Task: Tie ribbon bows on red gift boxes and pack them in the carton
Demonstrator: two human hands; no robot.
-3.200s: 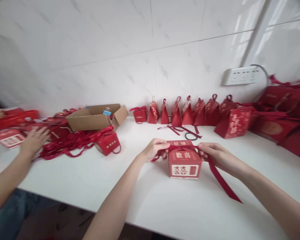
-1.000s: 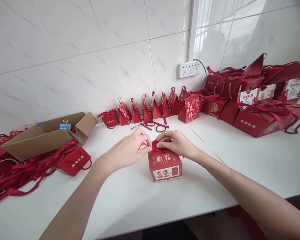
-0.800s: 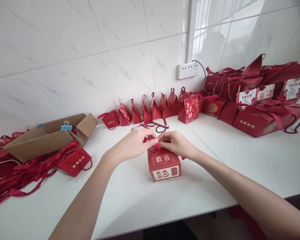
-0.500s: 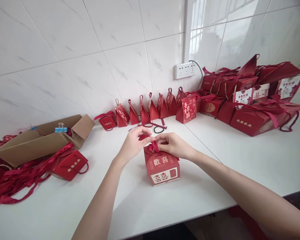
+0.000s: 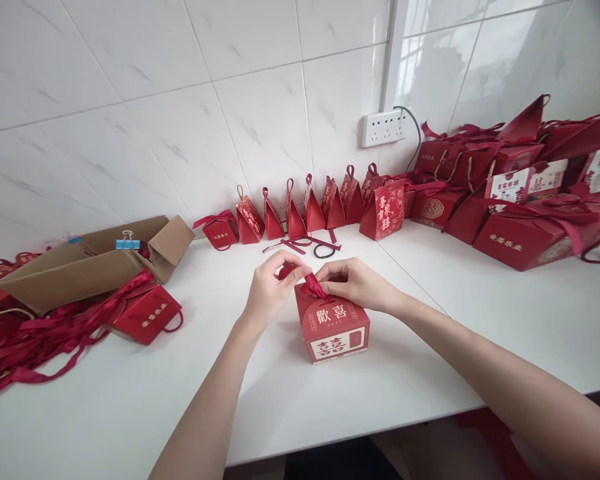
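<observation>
A red gift box [image 5: 333, 327] with white lettering and a pale printed front panel stands upright on the white table. On its top is a red ribbon [image 5: 314, 285], gathered at the middle. My left hand [image 5: 276, 283] is closed at the upper left of the box, thumb and fingers pinching the ribbon. From the right, my right hand [image 5: 356, 283] pinches the same ribbon close to the lid. The fingertips partly cover the ribbon, so its exact shape there is hidden.
Behind the hands lie loose ribbon pieces [image 5: 290, 243] and a black ring [image 5: 324, 251]. Several small red boxes [image 5: 315, 213] line the tiled wall. Larger red boxes [image 5: 510, 233] are piled at right. At left are an open cardboard box [image 5: 75, 277] and a ribbon heap [image 5: 35, 353].
The camera view has shifted slightly, so the box and hands appear a little further right. Both hands stay at the ribbon, and more of it shows stretched between the fingers.
</observation>
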